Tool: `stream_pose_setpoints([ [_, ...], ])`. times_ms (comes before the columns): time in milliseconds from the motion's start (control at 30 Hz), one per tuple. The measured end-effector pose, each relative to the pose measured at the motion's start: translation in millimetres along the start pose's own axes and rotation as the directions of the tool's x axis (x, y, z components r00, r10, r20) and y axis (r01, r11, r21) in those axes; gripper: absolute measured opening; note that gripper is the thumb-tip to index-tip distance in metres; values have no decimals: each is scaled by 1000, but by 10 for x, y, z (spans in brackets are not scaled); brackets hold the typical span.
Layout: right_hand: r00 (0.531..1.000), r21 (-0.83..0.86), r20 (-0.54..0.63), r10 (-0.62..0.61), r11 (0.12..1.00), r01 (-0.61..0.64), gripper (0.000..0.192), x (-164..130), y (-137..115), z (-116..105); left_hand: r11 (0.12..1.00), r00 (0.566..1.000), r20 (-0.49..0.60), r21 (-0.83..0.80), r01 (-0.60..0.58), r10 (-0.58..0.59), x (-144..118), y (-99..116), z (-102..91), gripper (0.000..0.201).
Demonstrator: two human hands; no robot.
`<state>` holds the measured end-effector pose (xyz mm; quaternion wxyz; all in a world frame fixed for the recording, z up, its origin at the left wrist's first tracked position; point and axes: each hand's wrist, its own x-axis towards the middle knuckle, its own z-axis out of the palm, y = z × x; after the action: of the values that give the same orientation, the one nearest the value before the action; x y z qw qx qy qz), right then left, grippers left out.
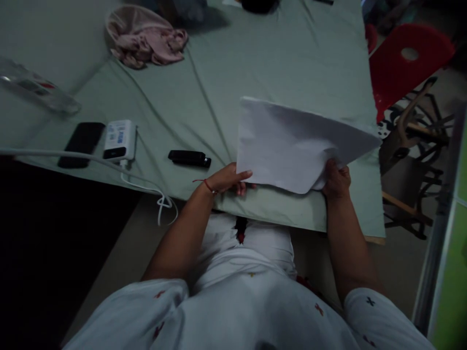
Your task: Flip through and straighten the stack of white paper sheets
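Observation:
A white sheet of paper (288, 143) is lifted a little above a table covered in pale green cloth (255, 63). My left hand (228, 180) pinches its near left corner, thumb on top; a red thread circles that wrist. My right hand (336, 179) grips the sheet's near right edge, where the paper curls over the fingers. Both hands sit close to the table's front edge.
A black stapler-like object (189, 158) lies left of my left hand. Further left are a white charger box (119, 139) with a hanging cable and a black phone (81, 143). Pink cloth (146, 41) lies at the back. A red chair (404, 61) stands right.

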<state>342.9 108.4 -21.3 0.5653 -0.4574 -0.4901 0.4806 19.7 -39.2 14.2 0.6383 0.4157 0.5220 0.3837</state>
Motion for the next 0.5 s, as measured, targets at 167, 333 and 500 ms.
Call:
stream_pose_setpoints([
  [167,997,25,59,54,998,-56,50,14,-16,-3,980,991,-130,199,-16,43,-44,49,129,45],
  [333,995,-2,65,73,997,-73,56,10,-50,28,967,967,-195,225,-120,165,-81,21,194,35],
  [500,989,-46,103,106,994,-102,58,1,-78,40,983,967,-236,178,-55,96,-69,-53,180,44],
])
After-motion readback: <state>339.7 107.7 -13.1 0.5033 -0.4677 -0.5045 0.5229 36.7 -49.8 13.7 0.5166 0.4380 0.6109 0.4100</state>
